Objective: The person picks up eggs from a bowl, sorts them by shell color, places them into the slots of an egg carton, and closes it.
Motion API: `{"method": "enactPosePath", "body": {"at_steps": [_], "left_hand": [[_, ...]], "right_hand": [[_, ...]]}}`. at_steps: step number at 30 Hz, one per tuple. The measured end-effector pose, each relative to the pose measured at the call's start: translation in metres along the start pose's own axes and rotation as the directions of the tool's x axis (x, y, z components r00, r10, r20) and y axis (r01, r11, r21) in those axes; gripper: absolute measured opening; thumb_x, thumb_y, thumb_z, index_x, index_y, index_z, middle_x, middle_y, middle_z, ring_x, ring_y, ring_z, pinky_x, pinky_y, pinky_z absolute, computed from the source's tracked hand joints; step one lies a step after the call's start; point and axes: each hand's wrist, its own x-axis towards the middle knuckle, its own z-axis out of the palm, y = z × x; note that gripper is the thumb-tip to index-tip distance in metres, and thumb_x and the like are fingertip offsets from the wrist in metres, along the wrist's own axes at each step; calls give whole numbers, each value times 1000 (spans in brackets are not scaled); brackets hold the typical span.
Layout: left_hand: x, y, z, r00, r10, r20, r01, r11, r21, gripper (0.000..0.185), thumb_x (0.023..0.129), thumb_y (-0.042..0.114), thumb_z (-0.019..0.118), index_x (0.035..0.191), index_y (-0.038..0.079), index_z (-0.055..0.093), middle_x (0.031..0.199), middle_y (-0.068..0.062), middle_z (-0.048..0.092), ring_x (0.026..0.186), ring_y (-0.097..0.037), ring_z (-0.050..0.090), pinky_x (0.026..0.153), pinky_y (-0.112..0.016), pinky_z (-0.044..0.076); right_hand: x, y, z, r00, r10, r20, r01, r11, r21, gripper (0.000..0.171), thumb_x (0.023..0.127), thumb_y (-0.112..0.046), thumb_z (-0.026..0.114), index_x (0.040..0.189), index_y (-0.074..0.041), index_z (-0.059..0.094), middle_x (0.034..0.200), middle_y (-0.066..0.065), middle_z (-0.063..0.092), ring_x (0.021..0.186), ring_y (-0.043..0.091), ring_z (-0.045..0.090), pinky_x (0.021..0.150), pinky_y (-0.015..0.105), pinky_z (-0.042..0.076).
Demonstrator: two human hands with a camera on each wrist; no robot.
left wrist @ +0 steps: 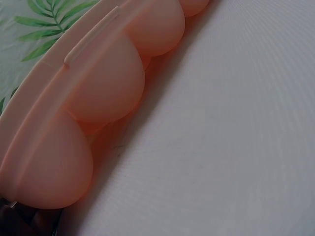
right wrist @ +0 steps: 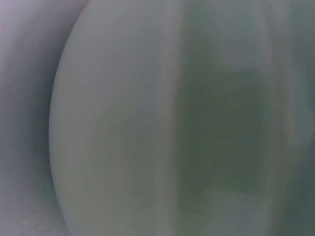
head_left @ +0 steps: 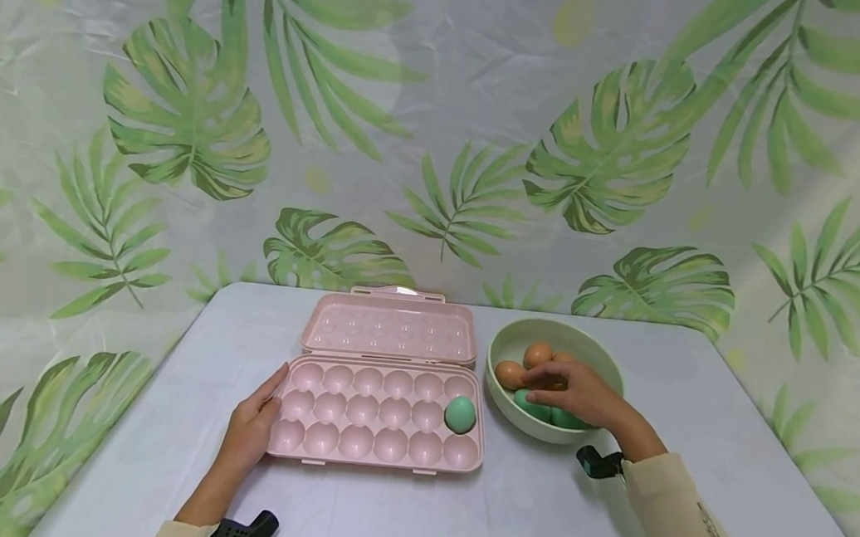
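Note:
A pink egg box [head_left: 356, 466] lies opened on the table, its lid folded back. My left hand [head_left: 245, 426] grips its left edge. One green egg [head_left: 460, 415] sits in the middle row, in the rightmost cup. To the right stands a pale green bowl [head_left: 524, 425] with brown eggs [head_left: 508, 375] and green eggs [head_left: 531, 406]. Over the bowl, my right hand [head_left: 582, 393] reaches in with fingers extended above the eggs, partly covering them. The left wrist view shows the box's rounded cups [left wrist: 106, 83] from below; the right wrist view is blurred, filled by the bowl [right wrist: 113, 123].
A white cloth covers the table [head_left: 397, 520]. The box's lid [head_left: 390, 306] leans at the back, close to the bowl's left side. Behind the table hangs a leaf-patterned curtain [head_left: 472, 97]. Black wrist cameras [head_left: 239, 531] sit on both wrists.

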Motion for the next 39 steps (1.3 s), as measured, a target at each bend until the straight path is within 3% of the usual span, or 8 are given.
{"method": "enactPosePath", "body": {"at_steps": [8, 12, 20, 28, 39], "left_hand": [[-1, 1, 0, 1000, 9, 1, -9, 1000, -14, 48, 99, 5, 39, 147, 8, 41, 152, -7, 36, 143, -25, 25, 115, -43, 20], [-1, 0, 1, 1000, 7, -8, -7, 1000, -8, 48, 98, 4, 39, 147, 9, 41, 152, -6, 36, 143, -25, 26, 115, -42, 21], [0, -4, 2, 1000, -11, -10, 11, 1000, 8, 50, 98, 5, 39, 147, 10, 41, 153, -6, 35, 143, -25, 25, 114, -43, 22], [1, -6, 2, 1000, -4, -25, 4, 1000, 11, 50, 97, 4, 40, 146, 10, 42, 152, -6, 37, 142, -25, 27, 114, -43, 23], [0, -5, 2, 1000, -5, -18, 5, 1000, 5, 49, 98, 5, 39, 147, 10, 42, 152, -6, 37, 143, -25, 26, 114, -44, 22]], "right_hand": [[4, 8, 2, 994, -30, 106, 22, 997, 71, 36, 83, -20, 76, 112, -1, 67, 114, 15, 67, 105, 32, 65, 88, 41, 53], [5, 9, 3, 992, -56, 115, 50, 997, 56, 37, 81, -23, 77, 111, -4, 69, 114, 11, 67, 106, 31, 64, 89, 38, 53], [7, 9, 5, 986, -109, 123, 123, 986, -116, 27, 82, -29, 76, 105, -16, 75, 108, 0, 70, 111, 27, 58, 91, 36, 49], [8, 9, 5, 988, -74, 136, 92, 987, -133, 28, 81, -31, 77, 107, -19, 75, 109, -6, 69, 113, 24, 58, 93, 36, 48], [7, 9, 5, 987, -95, 129, 108, 989, -98, 30, 81, -31, 77, 106, -16, 75, 106, -3, 70, 107, 23, 62, 89, 33, 51]]}}
